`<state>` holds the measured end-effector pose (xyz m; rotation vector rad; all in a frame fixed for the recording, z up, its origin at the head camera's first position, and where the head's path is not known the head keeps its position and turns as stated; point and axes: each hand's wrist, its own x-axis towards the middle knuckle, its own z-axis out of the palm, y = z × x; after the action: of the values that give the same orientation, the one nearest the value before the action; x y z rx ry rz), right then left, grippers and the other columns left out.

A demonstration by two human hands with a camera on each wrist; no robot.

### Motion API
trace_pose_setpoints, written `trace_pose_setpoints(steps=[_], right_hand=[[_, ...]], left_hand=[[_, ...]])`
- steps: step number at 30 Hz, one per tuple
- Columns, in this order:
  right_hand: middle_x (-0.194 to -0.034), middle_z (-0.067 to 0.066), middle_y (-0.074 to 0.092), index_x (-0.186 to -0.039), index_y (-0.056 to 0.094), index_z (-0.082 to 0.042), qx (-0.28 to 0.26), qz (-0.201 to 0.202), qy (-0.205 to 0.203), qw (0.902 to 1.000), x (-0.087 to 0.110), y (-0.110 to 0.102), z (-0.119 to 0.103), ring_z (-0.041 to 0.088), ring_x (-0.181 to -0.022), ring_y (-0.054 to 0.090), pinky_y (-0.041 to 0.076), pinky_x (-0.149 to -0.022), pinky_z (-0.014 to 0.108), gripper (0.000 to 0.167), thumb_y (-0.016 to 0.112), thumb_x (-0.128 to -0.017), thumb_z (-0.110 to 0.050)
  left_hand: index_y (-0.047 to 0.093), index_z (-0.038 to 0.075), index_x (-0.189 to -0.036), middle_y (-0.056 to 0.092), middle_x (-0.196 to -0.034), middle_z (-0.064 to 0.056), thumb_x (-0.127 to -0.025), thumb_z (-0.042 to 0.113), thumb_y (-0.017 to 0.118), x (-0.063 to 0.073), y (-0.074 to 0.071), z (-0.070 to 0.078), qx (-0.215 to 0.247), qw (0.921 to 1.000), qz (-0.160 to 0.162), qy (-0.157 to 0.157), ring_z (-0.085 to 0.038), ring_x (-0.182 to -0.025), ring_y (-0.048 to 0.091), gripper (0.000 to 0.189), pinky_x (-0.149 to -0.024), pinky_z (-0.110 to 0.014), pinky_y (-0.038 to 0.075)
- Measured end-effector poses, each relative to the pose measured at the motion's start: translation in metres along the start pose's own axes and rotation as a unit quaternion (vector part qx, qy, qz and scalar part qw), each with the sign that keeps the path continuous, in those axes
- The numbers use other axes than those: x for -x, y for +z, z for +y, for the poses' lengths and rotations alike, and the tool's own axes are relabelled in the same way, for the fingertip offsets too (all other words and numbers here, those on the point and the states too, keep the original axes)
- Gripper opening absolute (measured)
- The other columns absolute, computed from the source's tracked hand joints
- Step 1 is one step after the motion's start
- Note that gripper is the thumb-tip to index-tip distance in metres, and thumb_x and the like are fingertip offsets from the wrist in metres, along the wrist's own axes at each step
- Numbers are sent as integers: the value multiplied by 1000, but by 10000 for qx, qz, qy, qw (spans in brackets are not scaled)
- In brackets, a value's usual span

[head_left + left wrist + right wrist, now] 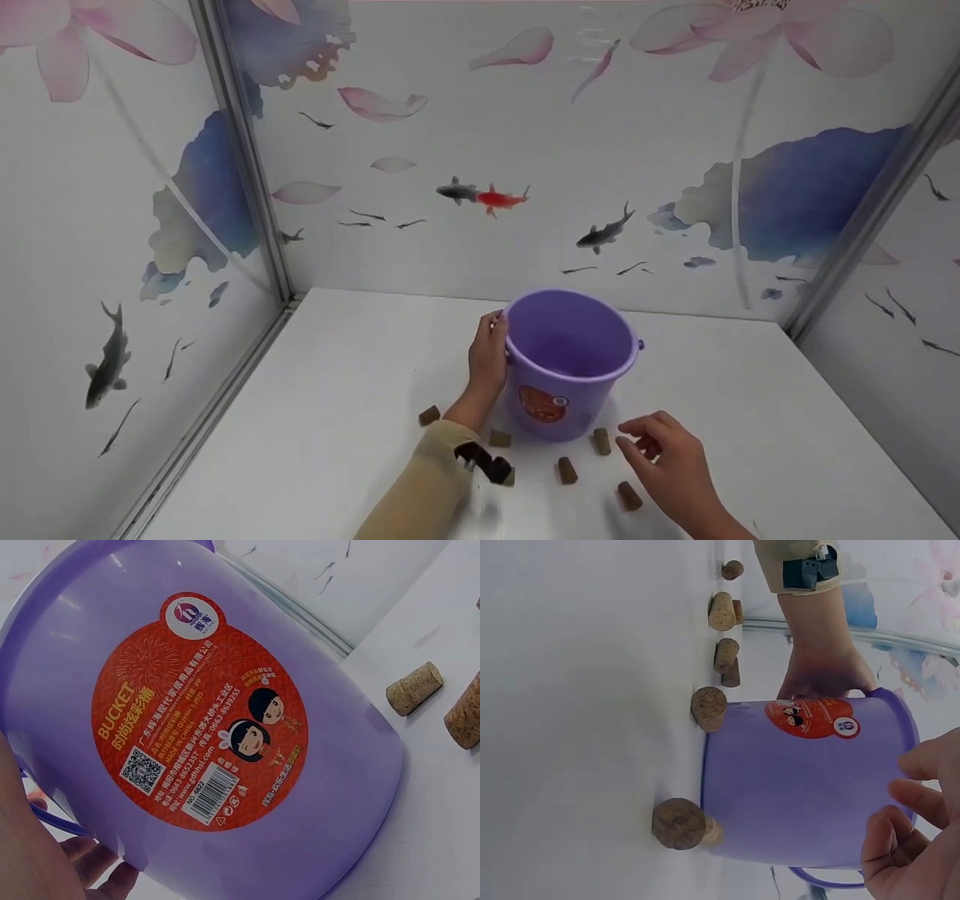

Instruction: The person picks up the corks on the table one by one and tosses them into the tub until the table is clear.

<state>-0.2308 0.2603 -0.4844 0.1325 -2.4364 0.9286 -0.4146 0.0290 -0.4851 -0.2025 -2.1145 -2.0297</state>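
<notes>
The purple bucket (592, 396) stands upright with its round, wide mouth facing up. A big red sticker (202, 742) with two cartoon faces is on its front. The left hand (487, 361) holds the bucket by its left side, near the top. Small brown, speckled corks, each with one end fatter, lie around the bucket. One cork (601, 442) is just beside its bottom, at the front right. Another cork (568, 470) is in front of the bucket, and one more (429, 415) is off to its left.
</notes>
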Motion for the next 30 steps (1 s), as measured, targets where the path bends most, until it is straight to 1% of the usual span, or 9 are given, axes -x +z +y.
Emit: trace_pose_setpoints(steps=[2,6,8,11,14,19,24,28,30], right_hand=[[-87,-10,65,-92,77,-24,48,-192,142,9997,1,-1,2,0,-72,56,54,-66,24,24,86,-86,-2],[-87,-10,62,-92,77,-23,107,-634,500,9967,6,-1,5,2,-73,55,53,-68,22,19,84,-89,-6],[-87,-9,62,-93,77,-22,134,-792,604,9949,8,-1,7,2,-74,54,51,-68,22,15,83,-90,-8],[-86,-8,61,-94,77,-20,185,-963,663,9930,11,-1,10,4,-75,54,50,-69,22,11,83,-91,-10],[-86,-9,60,-94,77,-21,275,-1085,716,9911,14,-1,14,4,-76,54,50,-70,22,11,83,-91,-12],[-86,-9,59,-93,77,-23,355,-1172,793,9893,18,-1,21,3,-77,54,50,-71,22,12,83,-91,-13],[-85,-8,59,-92,76,-23,424,-1246,920,9870,21,-2,25,4,-77,55,51,-72,23,13,84,-90,-13],[-84,-8,61,-90,76,-24,471,-1334,1005,9848,23,-1,27,4,-77,56,52,-73,23,13,85,-89,-14],[-85,-8,62,-90,76,-23,514,-1369,1041,9838,23,-1,27,4,-77,57,53,-73,23,13,85,-89,-15]], left_hand=[[59,16,-144,69,-135,-12,-111,48,41,1,0,1,-25,10000,32,13,-24,-110,66,50,-83,-34,56],[59,15,-144,68,-138,-12,-111,48,40,2,-1,2,-159,9998,74,72,-25,-117,65,51,-91,-40,56],[59,14,-144,68,-140,-12,-111,47,40,2,-1,2,-210,9997,91,85,-25,-119,65,51,-94,-42,56],[60,14,-143,68,-140,-13,-111,47,41,2,-2,2,-184,9998,100,68,-27,-118,66,50,-91,-42,56],[60,13,-143,68,-141,-13,-110,47,41,2,-1,2,-130,9999,99,49,-27,-118,65,50,-91,-42,56],[60,14,-143,67,-142,-12,-110,48,41,1,0,3,-142,9998,117,45,-28,-123,64,51,-97,-46,55],[61,16,-143,68,-139,-11,-109,48,42,2,1,3,-127,9999,109,12,-26,-118,65,50,-94,-43,55],[61,16,-143,69,-139,-10,-109,48,42,2,1,2,-181,9997,135,3,-24,-117,65,50,-93,-41,55],[61,16,-143,69,-138,-10,-109,48,42,1,1,2,-159,9998,134,-12,-24,-114,66,50,-89,-39,55]])
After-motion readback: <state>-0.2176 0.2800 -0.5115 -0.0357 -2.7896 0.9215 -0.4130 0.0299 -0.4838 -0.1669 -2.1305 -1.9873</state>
